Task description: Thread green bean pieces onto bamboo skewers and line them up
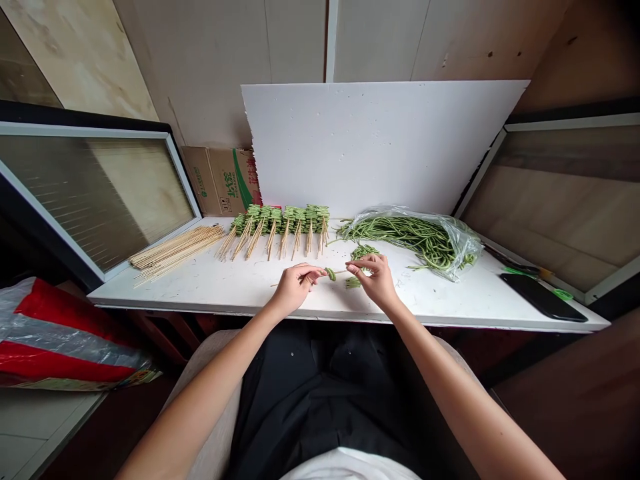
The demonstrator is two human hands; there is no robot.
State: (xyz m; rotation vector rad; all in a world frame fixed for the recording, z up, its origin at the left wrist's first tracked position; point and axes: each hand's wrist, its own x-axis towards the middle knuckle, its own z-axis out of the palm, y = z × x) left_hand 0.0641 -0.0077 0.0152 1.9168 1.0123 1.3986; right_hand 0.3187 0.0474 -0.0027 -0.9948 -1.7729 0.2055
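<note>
Fingers closed, my left hand (294, 288) grips a thin bamboo skewer, which runs roughly level above the table's front part. A folded piece of green long bean (331, 274) sits on the skewer just past those fingertips. My right hand (376, 279) pinches at the skewer's right end; whether a bean piece is also between its fingertips is hidden. Behind and under the right hand lie a small pile of folded bean pieces (364, 251) and some short bean pieces (353, 283), partly covered by the hand.
Finished bean skewers (285, 223) stand in a stacked row on the white table (225, 293). Bare bamboo skewers (175, 250) lie left. A clear plastic bag of long beans (415, 237) lies right, before a white foam board (390, 147). A black phone (543, 297) rests near the right edge.
</note>
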